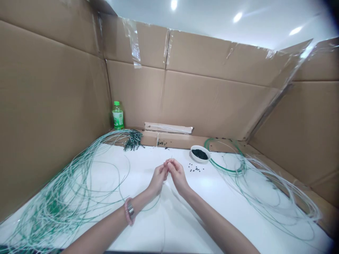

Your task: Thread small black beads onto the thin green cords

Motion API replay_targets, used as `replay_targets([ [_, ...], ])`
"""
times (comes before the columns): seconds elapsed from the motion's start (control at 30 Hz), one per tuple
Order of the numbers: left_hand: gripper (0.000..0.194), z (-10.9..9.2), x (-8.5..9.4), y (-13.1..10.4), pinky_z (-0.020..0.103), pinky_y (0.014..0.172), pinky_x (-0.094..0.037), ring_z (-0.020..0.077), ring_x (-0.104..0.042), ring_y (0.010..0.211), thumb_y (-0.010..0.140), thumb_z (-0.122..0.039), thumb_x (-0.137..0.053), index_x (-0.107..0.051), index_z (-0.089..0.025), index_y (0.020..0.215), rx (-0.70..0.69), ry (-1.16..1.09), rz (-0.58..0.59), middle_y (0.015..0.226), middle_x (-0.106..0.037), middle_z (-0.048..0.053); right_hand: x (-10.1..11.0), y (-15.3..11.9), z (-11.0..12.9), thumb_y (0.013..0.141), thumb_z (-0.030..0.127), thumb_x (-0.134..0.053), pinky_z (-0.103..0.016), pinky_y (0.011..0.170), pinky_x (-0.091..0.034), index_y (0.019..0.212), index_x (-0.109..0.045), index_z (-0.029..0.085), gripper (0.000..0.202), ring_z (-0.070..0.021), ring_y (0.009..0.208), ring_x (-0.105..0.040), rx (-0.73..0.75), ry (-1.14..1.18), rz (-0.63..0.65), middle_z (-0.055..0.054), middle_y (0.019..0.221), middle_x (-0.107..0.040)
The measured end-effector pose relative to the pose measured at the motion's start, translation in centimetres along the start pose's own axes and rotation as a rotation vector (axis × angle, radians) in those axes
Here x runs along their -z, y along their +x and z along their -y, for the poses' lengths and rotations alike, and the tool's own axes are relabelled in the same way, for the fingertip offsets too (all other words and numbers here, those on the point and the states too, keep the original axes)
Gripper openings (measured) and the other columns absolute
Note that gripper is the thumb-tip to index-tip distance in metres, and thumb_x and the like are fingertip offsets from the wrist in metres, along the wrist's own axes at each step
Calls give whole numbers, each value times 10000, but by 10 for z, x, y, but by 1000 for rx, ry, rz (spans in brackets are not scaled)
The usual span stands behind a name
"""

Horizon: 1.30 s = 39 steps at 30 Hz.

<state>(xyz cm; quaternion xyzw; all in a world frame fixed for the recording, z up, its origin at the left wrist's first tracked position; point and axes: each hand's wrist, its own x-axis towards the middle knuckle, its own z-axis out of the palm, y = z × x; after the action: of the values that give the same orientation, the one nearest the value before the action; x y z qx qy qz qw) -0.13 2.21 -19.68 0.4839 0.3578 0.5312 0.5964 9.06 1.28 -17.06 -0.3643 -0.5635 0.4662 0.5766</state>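
Observation:
My left hand [159,176] and my right hand [177,173] meet above the middle of the white table, fingertips pinched together. From under the left hand a thin green strand [153,207] curves down to the left, and that hand is closed on it. A fine tip sticks up just above the joined fingers. What lies between the right fingertips is too small to make out. To the right of the hands, small dark beads [194,169] are scattered in front of a white bowl [192,157] filled with more dark beads.
A large tangle of green and white strands [60,197] spreads along the left, its far ends bunched with dark beads [133,139]. Looser coils [246,183] lie on the right. A green-capped bottle [118,118] stands at the back left. Cardboard walls [212,91] enclose the table [219,215].

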Motion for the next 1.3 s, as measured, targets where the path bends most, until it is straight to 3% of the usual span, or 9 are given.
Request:
replay_targets([
  [0.13,322,-3,1,-1,211,524,-271,82,-375,546,727,-425,-621,-551,-119,655,0,59,77,554,-428,-34,15,4,-15,901,364,-490,-238,578,-490,969,-561,123,261,-84,636,-554,12,-59,-10,-10,811,-582],
  [0.27,168,-17,6,0,212,639,-351,113,-476,695,672,-279,-663,-605,-131,727,-4,69,37,727,-559,7,31,8,-15,893,361,-503,-292,680,-504,970,-568,124,258,-117,754,-579,80,-180,-30,-29,885,-591],
  [0.43,303,-30,12,2,218,648,-389,118,-505,677,658,-417,-666,-620,-118,652,94,5,58,674,-561,25,39,6,-3,877,346,-532,-291,683,-495,906,-578,121,231,-112,734,-571,135,-351,42,-17,843,-590],
  [0.57,400,-30,13,1,232,646,-422,129,-547,687,600,-493,-715,-678,-112,716,195,-43,107,705,-606,55,37,2,2,865,342,-550,-288,682,-487,863,-581,123,220,-109,724,-560,161,-453,66,-9,813,-581],
  [0.83,295,-31,14,-2,189,611,-414,108,-548,680,580,-390,-766,-691,-131,699,184,-54,57,700,-619,41,33,-1,7,871,366,-534,-242,591,-442,858,-571,127,242,-79,598,-489,130,-487,68,22,710,-523],
  [0.97,266,-37,17,4,189,606,-431,99,-552,658,591,-365,-759,-689,-136,706,131,-13,39,690,-624,28,29,1,17,903,387,-450,-248,587,-395,1041,-496,157,272,-87,574,-435,149,-407,22,43,676,-444],
  [1.1,242,-65,14,15,191,591,-449,94,-550,639,611,-344,-748,-680,-132,706,-13,40,26,685,-622,20,24,13,38,925,373,-349,-251,605,-360,1202,-302,230,315,-114,599,-426,180,-335,-11,54,659,-410],
  [1.3,183,-141,-3,27,199,567,-450,93,-538,604,624,-287,-740,-670,-134,694,-330,115,43,673,-622,10,7,41,94,920,337,-371,-240,583,-327,889,-388,213,129,-104,586,-411,264,-353,10,46,641,-432],
])
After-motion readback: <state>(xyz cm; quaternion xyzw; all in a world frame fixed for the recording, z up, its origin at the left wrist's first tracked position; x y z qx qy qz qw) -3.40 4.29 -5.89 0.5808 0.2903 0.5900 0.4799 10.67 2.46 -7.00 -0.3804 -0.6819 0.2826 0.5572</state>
